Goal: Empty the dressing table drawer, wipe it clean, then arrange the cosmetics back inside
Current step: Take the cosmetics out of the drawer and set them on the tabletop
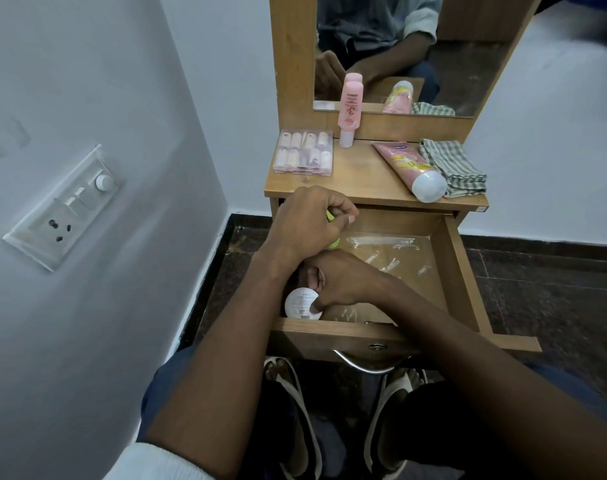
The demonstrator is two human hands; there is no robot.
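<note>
Your left hand (309,223) pinches a yellow-green item (437,241) over the open drawer (454,271) | your right hand (343,282) grips the white round jar (302,303) at the drawer's 7 o'clock corner | desk (360,174): nail kit (303,152) at 10 o'clock, pink bottle (349,109) at 12, pink tube (411,168) and checked cloth (451,166) at 3.

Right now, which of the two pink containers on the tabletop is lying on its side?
The pink tube with the white cap, beside the checked cloth, lies flat; the pink bottle stands upright by the mirror.
</note>
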